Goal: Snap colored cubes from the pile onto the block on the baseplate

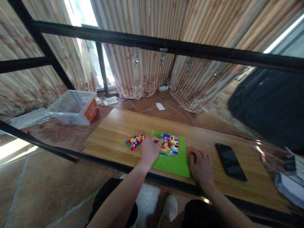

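Observation:
A green studded baseplate (171, 166) lies on the wooden table. On its upper part sits a patch of small multicoloured building bricks (169, 145), packed closely together. My left hand (151, 149) reaches over the plate's left side, thumb and forefinger pinched at the left edge of that patch. Whatever is between those fingertips is too small to make out. Left of this hand is a loose pile of coloured bricks (135, 141). Just right of the plate, my right hand (201, 166) rests on the table, fingers slightly bent and holding nothing.
A black phone (231, 162) lies on the table (128, 122) to the right. Beyond the left end stands a clear plastic box (71, 109) with an orange label. A black metal rail (147, 39) with hanging clips crosses in front of the curtains (152, 72).

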Available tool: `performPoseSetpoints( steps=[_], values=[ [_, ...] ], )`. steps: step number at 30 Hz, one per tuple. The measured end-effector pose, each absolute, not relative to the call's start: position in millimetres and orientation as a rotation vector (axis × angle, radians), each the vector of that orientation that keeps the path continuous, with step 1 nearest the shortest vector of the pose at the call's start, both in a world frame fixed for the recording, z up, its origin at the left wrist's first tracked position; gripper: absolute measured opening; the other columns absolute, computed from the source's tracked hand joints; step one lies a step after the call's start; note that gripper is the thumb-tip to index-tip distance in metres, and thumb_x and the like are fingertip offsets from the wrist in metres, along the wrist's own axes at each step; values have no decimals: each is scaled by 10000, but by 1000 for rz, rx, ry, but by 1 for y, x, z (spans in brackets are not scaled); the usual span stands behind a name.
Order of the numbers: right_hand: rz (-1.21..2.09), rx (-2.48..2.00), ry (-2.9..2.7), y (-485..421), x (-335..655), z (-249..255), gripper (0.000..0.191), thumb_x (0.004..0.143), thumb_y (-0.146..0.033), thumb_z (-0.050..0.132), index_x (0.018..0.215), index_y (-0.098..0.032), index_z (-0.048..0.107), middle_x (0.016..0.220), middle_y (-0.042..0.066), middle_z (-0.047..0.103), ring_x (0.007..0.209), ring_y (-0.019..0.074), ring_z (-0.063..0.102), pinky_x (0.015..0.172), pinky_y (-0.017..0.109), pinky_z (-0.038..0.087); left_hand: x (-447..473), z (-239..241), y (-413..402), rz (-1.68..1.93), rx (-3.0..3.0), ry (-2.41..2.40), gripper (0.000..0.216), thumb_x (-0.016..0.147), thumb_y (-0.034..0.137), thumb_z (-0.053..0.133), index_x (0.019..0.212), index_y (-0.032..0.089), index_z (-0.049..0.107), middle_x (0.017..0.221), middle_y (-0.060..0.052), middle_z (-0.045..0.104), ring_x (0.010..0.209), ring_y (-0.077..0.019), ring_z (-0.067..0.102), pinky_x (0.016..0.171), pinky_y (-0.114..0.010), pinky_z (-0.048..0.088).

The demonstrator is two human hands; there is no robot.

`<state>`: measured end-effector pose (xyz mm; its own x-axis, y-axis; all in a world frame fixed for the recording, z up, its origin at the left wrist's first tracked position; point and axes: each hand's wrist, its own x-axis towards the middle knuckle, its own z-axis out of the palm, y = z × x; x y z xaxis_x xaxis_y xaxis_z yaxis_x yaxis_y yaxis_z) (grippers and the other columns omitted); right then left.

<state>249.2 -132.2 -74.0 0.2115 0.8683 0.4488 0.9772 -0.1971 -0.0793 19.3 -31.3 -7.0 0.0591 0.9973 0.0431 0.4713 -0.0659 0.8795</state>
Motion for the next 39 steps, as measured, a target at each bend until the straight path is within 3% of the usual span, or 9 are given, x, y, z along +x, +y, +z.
performPoseSetpoints(
  steps=[16, 20, 24, 32, 39],
  values=[
    [-463, -2170, -1737, -131, 251, -77, 243, 926, -256, 438, 997, -159, 649, 1010, 119, 669, 921, 261, 540, 837, 383, 409, 19, -22, -33, 1031, 1697, 1422, 172, 829, 288, 684, 722, 183, 769, 719, -29, 722, 669, -138, 606, 632, -246, 391],
    [-467, -2155, -1743, -131, 252, -77, 244, 925, -254, 438, 994, -158, 651, 1015, 116, 670, 909, 254, 544, 840, 378, 410, 5, -21, -36, 1026, 1792, 1402, 316, 910, 329, 577, 689, 167, 735, 662, -24, 674, 637, -134, 565, 606, -250, 352],
    [-468, -2173, -1747, -130, 254, -79, 251, 918, -257, 437, 994, -154, 653, 996, 123, 668, 907, 259, 546, 816, 386, 405, -20, -17, -31, 1002, 1824, 1468, 364, 936, 264, 498, 645, 161, 691, 613, -12, 639, 607, -127, 550, 610, -247, 352],
    [-442, -2175, -1726, -130, 256, -79, 279, 895, -280, 435, 1012, -157, 657, 995, 128, 657, 891, 263, 529, 799, 394, 390, -70, -20, -18, 894, 1826, 1527, 206, 864, 115, 559, 883, 176, 755, 916, -52, 759, 789, -152, 662, 772, -272, 487],
    [-424, -2175, -1721, -130, 256, -79, 284, 883, -274, 431, 1002, -160, 661, 1006, 136, 655, 897, 268, 525, 805, 404, 392, -68, -21, -31, 659, 2192, 1504, 219, 875, 106, 543, 889, 198, 742, 972, -64, 734, 909, -198, 667, 857, -320, 503]
  ],
)
